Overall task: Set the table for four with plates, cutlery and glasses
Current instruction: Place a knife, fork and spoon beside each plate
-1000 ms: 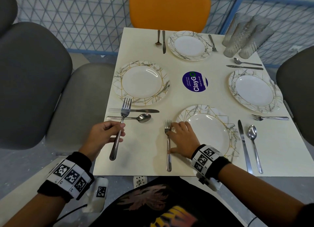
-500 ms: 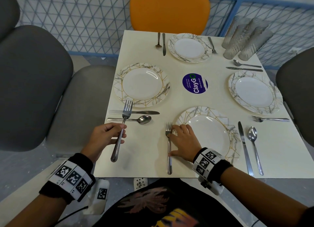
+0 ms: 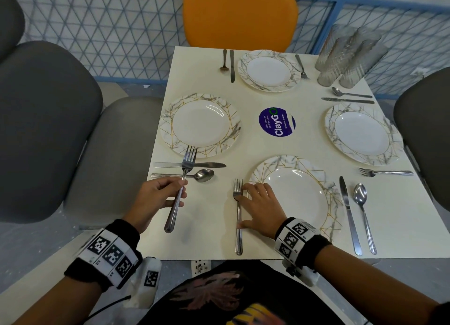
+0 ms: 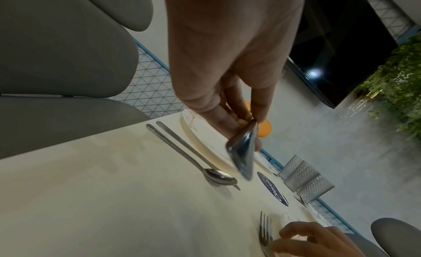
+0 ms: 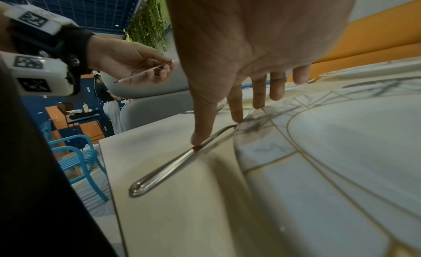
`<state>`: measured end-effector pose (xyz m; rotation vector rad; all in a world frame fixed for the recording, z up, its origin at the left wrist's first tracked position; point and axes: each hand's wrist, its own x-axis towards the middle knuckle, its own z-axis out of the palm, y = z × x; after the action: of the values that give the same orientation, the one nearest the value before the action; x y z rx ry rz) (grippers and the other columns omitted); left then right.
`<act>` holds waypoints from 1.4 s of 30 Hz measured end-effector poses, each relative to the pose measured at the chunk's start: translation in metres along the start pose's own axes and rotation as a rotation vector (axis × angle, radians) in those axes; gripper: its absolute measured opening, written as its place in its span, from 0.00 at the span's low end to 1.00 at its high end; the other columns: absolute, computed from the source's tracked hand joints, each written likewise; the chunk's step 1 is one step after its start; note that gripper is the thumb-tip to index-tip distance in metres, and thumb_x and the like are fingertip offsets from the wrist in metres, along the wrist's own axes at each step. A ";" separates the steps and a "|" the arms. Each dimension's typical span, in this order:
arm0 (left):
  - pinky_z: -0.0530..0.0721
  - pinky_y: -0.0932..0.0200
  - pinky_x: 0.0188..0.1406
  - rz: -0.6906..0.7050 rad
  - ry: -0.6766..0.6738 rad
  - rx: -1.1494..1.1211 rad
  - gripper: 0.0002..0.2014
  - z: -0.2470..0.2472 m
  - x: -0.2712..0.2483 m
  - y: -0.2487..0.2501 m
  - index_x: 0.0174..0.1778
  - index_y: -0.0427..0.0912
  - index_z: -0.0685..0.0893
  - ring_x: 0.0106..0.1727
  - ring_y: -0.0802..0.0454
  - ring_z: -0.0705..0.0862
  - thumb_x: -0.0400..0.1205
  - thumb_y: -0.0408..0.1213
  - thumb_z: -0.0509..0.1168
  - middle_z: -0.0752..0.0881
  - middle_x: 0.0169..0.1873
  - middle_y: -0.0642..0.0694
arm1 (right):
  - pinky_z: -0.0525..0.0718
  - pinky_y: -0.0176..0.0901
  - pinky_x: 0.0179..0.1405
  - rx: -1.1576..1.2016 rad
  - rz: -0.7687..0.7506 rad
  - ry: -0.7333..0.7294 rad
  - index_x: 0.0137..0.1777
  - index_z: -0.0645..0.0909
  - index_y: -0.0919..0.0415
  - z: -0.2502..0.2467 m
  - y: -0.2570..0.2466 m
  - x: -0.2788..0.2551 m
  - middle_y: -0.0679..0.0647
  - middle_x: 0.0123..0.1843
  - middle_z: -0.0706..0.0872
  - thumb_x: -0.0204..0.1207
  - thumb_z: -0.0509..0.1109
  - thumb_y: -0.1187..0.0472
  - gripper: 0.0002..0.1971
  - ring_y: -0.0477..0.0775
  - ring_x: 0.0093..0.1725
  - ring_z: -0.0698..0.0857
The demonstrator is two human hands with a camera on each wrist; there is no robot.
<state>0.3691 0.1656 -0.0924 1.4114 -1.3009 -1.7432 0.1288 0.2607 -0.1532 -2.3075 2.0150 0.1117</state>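
Your left hand (image 3: 155, 198) pinches a fork (image 3: 181, 185) by the middle of its handle, thumb and forefinger curled round the stem, and holds it above the table (image 3: 214, 227) with the tines pointing away from you, over the knife (image 3: 192, 165) and spoon (image 3: 194, 175) that lie crosswise at the left place. In the left wrist view the handle end of that fork (image 4: 243, 156) shows blurred under your fingertips (image 4: 262, 115). Your right hand (image 3: 261, 209) lies flat with fingers straight and slightly spread: the thumb presses on the handle of a second fork (image 3: 238, 215), which lies on the table just left of the near plate (image 3: 299, 193), and the fingertips rest by the fork's tines and on the plate's rim. The right wrist view shows the thumb (image 5: 202, 133) touching that fork (image 5: 177, 163) and the other fingers reaching to the edge of the plate (image 5: 318, 152). To the right of the near plate lie a knife (image 3: 349, 215) and a spoon (image 3: 364, 215), side by side, pointing away from you. The left plate (image 3: 201, 125) sits just beyond the crosswise knife. The far plate (image 3: 269, 70) has a spoon (image 3: 224, 60) and knife (image 3: 232, 65) on its left and a fork (image 3: 302, 66) on its right. The right plate (image 3: 362, 133) has a spoon (image 3: 350, 93) and knife (image 3: 347, 100) on its far side and a fork (image 3: 386, 172) on its near side. The glasses (image 3: 350, 56) stand bunched together at the far right corner of the table, and a round blue sticker (image 3: 277, 121) marks the table's middle.
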 end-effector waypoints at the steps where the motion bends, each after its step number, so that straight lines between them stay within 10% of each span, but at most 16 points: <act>1: 0.89 0.61 0.34 0.000 -0.003 0.001 0.09 0.001 0.002 0.001 0.51 0.29 0.86 0.40 0.47 0.84 0.81 0.32 0.65 0.83 0.41 0.37 | 0.84 0.53 0.55 0.023 0.001 0.028 0.53 0.85 0.50 0.000 0.001 0.000 0.53 0.53 0.87 0.44 0.76 0.28 0.38 0.58 0.49 0.87; 8: 0.84 0.65 0.38 0.020 -0.049 0.170 0.10 0.018 0.033 0.017 0.44 0.50 0.87 0.36 0.56 0.80 0.82 0.30 0.64 0.85 0.33 0.54 | 0.80 0.48 0.59 0.179 -0.002 0.297 0.64 0.78 0.52 -0.026 0.018 0.023 0.51 0.59 0.83 0.70 0.64 0.46 0.23 0.54 0.56 0.79; 16: 0.76 0.70 0.43 0.222 -0.158 0.637 0.11 0.058 0.096 0.079 0.57 0.45 0.88 0.45 0.55 0.82 0.81 0.35 0.66 0.87 0.44 0.50 | 0.77 0.47 0.57 0.105 -0.093 0.521 0.59 0.82 0.54 -0.076 0.051 0.091 0.54 0.58 0.86 0.63 0.78 0.61 0.22 0.53 0.55 0.70; 22: 0.74 0.77 0.35 0.267 -0.136 0.727 0.08 0.091 0.144 0.115 0.51 0.40 0.89 0.41 0.57 0.81 0.78 0.33 0.69 0.87 0.38 0.49 | 0.70 0.45 0.54 0.098 -0.134 0.382 0.52 0.85 0.56 -0.103 0.087 0.146 0.51 0.44 0.91 0.64 0.79 0.60 0.16 0.58 0.45 0.85; 25: 0.73 0.76 0.30 0.224 -0.112 0.634 0.06 0.089 0.164 0.125 0.48 0.43 0.86 0.34 0.60 0.81 0.76 0.32 0.71 0.86 0.34 0.49 | 0.72 0.48 0.58 0.189 -0.131 0.173 0.63 0.81 0.60 -0.114 0.097 0.175 0.57 0.54 0.88 0.77 0.67 0.61 0.15 0.60 0.58 0.80; 32: 0.76 0.76 0.42 0.226 -0.112 0.761 0.09 0.043 0.215 0.134 0.50 0.41 0.87 0.41 0.63 0.81 0.75 0.33 0.73 0.86 0.41 0.49 | 0.72 0.43 0.55 0.265 -0.151 0.092 0.59 0.83 0.63 -0.109 0.103 0.249 0.59 0.55 0.85 0.82 0.60 0.62 0.12 0.58 0.59 0.76; 36: 0.79 0.59 0.56 0.214 0.032 0.777 0.09 0.001 0.243 0.130 0.54 0.40 0.88 0.52 0.50 0.84 0.78 0.33 0.69 0.89 0.51 0.42 | 0.74 0.43 0.55 0.325 -0.067 0.055 0.58 0.84 0.63 -0.103 0.109 0.296 0.60 0.55 0.86 0.81 0.61 0.63 0.13 0.57 0.59 0.77; 42: 0.73 0.83 0.36 0.182 0.280 0.640 0.10 -0.045 0.275 0.116 0.55 0.36 0.89 0.50 0.53 0.84 0.80 0.29 0.66 0.90 0.52 0.39 | 0.79 0.47 0.56 0.383 0.003 0.034 0.55 0.85 0.66 -0.096 0.101 0.363 0.61 0.56 0.86 0.79 0.62 0.66 0.12 0.60 0.58 0.81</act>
<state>0.3095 -0.1302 -0.1011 1.7225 -1.8429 -0.9953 0.0783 -0.1201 -0.0962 -2.0772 1.8576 -0.2898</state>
